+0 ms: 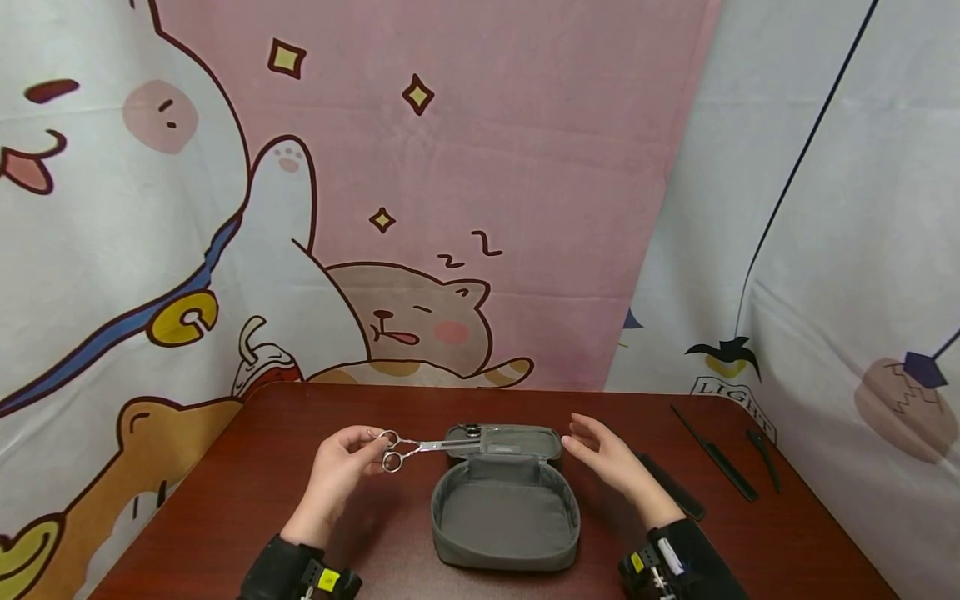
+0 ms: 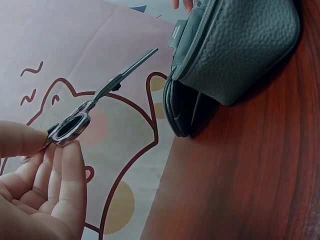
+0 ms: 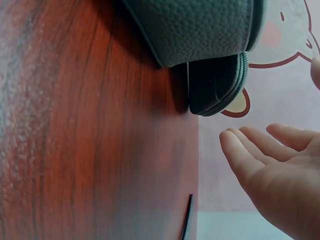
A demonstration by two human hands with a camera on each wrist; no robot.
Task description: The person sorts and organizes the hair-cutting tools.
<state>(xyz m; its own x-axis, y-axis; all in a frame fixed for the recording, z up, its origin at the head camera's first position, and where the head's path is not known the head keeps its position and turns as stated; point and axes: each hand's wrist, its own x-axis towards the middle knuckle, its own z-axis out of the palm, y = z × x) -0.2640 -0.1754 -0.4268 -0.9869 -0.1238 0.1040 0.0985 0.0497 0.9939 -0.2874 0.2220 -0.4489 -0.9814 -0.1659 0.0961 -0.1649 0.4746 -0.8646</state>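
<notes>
Head view: silver scissors (image 1: 429,447) extend from the left hand (image 1: 337,467), which pinches their finger loops between thumb and fingers; the blades point toward the folded-back lid (image 1: 525,440) of a grey case (image 1: 506,554). The case sits between the hands. The right hand (image 1: 611,458) is beside the lid, fingers loosely extended, its forearm partly covering a black tool (image 1: 675,492). Farther right lie a long, thin-ended black tool (image 1: 723,462) and a smaller black one (image 1: 765,463). Beneath is a reddish-brown table (image 1: 375,525), backed by a cartoon-printed cloth (image 1: 525,167).

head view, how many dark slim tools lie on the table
3, right of the grey case: a straight tool partly behind the right forearm, a thin-tailed tool farther right, a short tool farthest right. The forearm could hide more.
</notes>
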